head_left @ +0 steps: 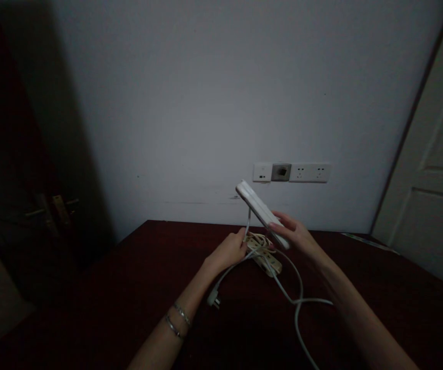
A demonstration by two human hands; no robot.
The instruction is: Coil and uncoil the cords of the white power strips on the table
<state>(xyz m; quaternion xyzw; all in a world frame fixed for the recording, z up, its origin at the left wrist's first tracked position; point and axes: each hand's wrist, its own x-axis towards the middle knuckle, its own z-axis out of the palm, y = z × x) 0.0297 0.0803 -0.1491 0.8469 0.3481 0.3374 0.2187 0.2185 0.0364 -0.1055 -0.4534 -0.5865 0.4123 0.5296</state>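
Observation:
My right hand (292, 231) grips the lower end of a white power strip (259, 206), which tilts up to the left above the table. From its raised end a white cord (248, 221) drops to my left hand (234, 247), whose fingers are closed on it. Below both hands a second, yellowish power strip (269, 263) lies on the table, with coiled cord (258, 240) on top of it. A plug (213, 297) with metal prongs rests to the left. Loose white cable (297, 318) runs from the pile toward the front right.
The dark red table (148, 272) reaches back to a pale wall. Wall sockets (309, 172) and a dark grey outlet (282, 172) sit above its back edge. A flat strip (369, 242) lies at the back right. Doors stand on either side.

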